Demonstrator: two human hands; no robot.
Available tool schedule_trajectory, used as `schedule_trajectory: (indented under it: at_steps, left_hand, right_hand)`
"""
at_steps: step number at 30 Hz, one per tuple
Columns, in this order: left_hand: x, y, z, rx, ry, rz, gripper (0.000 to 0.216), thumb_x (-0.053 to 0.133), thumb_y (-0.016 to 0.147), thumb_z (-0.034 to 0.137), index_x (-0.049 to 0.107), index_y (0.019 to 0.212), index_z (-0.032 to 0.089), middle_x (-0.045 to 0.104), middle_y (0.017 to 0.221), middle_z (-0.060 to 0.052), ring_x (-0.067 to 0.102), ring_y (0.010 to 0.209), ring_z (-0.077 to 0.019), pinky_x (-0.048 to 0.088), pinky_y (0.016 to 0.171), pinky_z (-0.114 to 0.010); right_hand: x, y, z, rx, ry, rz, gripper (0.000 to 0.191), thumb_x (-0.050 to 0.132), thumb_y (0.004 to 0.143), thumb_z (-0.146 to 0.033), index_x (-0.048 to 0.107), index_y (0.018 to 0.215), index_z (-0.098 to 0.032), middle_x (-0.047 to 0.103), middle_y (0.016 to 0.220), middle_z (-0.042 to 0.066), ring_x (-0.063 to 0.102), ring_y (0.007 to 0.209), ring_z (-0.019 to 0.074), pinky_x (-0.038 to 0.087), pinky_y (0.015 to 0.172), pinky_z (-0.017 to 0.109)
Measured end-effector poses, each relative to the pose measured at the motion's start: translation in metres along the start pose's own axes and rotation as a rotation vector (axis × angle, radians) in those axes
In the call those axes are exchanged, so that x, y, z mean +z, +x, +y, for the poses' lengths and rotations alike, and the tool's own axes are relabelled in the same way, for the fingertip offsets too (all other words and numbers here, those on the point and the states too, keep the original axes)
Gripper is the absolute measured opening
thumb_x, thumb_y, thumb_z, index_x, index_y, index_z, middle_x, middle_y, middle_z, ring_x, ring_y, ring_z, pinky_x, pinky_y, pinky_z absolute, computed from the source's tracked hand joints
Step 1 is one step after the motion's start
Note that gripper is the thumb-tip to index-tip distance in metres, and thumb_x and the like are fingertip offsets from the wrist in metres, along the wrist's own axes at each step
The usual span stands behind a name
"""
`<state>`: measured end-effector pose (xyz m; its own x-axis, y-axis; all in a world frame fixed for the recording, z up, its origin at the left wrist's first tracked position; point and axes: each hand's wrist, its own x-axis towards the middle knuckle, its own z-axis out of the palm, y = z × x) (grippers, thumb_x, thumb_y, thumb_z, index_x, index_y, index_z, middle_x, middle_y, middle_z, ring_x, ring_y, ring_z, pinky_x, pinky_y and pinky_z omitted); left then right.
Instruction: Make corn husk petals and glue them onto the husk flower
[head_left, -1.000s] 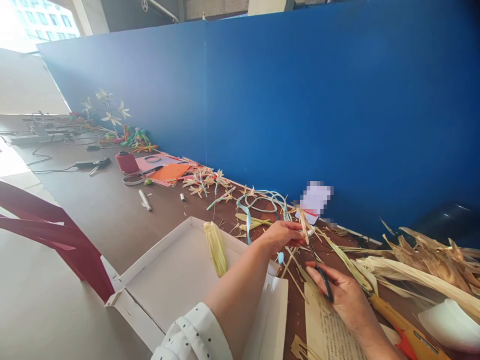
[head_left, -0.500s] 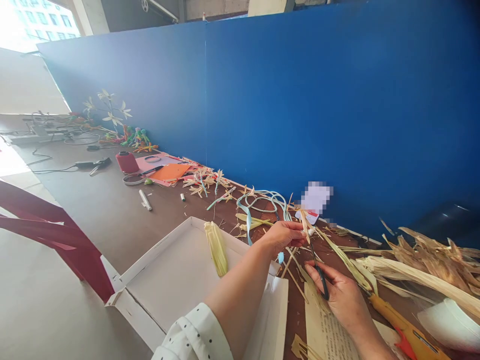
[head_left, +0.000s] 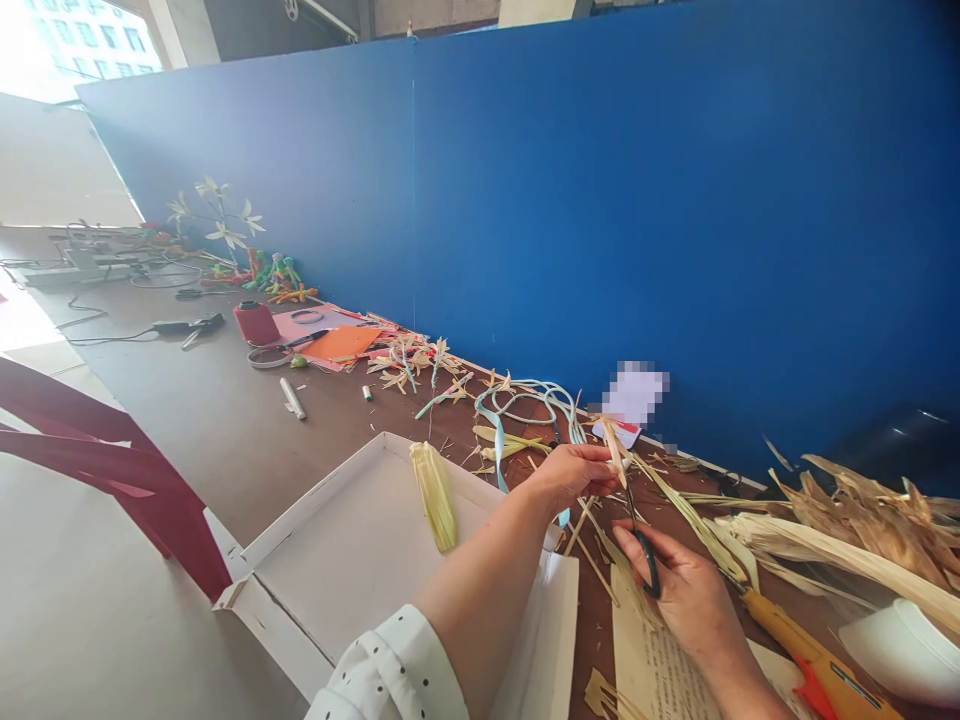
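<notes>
My left hand (head_left: 568,473) pinches a thin strip of dried corn husk (head_left: 615,444) that sticks up above the brown table (head_left: 187,420). My right hand (head_left: 686,595) grips small black-handled scissors (head_left: 639,535), whose blades point up at the base of that strip, just below my left fingers. Husk scraps and pale blue ribbon (head_left: 525,405) lie around both hands. Under my right wrist there is a printed paper sheet (head_left: 660,665).
A white shallow box lid (head_left: 352,560) with a folded yellow husk bundle (head_left: 433,492) sits by my left forearm. An orange glue gun (head_left: 806,660), a white bowl (head_left: 904,650) and a husk pile (head_left: 847,530) are at right. Husk flowers, a red spool (head_left: 253,324) and a blue partition (head_left: 600,200) lie farther off.
My left hand and the husk strip have risen slightly and shifted right. The scissors stay at the strip's base. Otherwise the scene is the same.
</notes>
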<state>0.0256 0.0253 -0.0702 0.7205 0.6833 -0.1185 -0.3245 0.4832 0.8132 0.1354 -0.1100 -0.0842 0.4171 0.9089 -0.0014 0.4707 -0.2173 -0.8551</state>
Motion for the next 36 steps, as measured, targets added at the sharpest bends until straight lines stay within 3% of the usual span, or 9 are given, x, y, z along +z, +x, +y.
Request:
schedule_trajectory:
  at_steps: [5,12,19,26,36]
  left_hand:
    - [-0.0027,0.0019,-0.0012,0.003,0.003,-0.002,0.023,0.075,0.060,0.014,0.069,0.082,0.009,0.062,0.068,-0.003,0.056,0.058,-0.0061,0.045,0.065,-0.022]
    - [-0.0047,0.0039,-0.0021,-0.004,0.028,0.010,0.026,0.077,0.057,0.016,0.069,0.081,0.009,0.062,0.068,-0.003,0.056,0.059,-0.0072,0.045,0.064,-0.022]
    - [-0.0041,0.0014,-0.0005,-0.013,0.077,-0.007,0.025,0.076,0.058,0.020,0.069,0.079,0.009,0.061,0.066,-0.003,0.054,0.056,-0.0063,0.044,0.063,-0.022]
    - [-0.0050,0.0025,-0.0001,0.003,0.068,0.017,0.023,0.073,0.061,0.016,0.070,0.083,0.009,0.061,0.066,-0.002,0.053,0.057,-0.0056,0.043,0.063,-0.021]
    - [-0.0048,0.0004,0.0022,-0.001,0.066,-0.032,0.030,0.077,0.057,0.017,0.070,0.086,0.010,0.061,0.069,-0.002,0.052,0.056,-0.0044,0.042,0.061,-0.020]
  right_hand:
    - [-0.0023,0.0012,0.0008,-0.039,-0.069,0.001,0.043,0.062,0.070,-0.054,0.072,0.094,-0.020,0.068,0.070,0.001,0.060,0.067,0.0199,0.045,0.058,0.024]
    - [-0.0026,0.0005,-0.0023,-0.036,-0.056,0.015,0.042,0.064,0.069,-0.054,0.073,0.091,-0.020,0.071,0.079,0.003,0.063,0.074,0.0231,0.047,0.067,0.027]
    - [-0.0016,-0.0003,0.0016,0.071,0.073,-0.007,0.043,0.067,0.068,-0.051,0.069,0.098,-0.020,0.052,0.053,-0.005,0.044,0.050,0.0121,0.036,0.048,0.023]
    - [-0.0021,-0.0038,-0.0003,0.185,0.232,-0.142,0.045,0.067,0.067,-0.055,0.068,0.099,-0.022,0.047,0.054,-0.005,0.038,0.046,0.0104,0.029,0.041,0.023]
    - [-0.0037,-0.0035,-0.0018,0.180,0.207,-0.154,0.047,0.064,0.068,-0.059,0.067,0.097,-0.022,0.045,0.052,-0.005,0.036,0.044,0.0113,0.025,0.042,0.025]
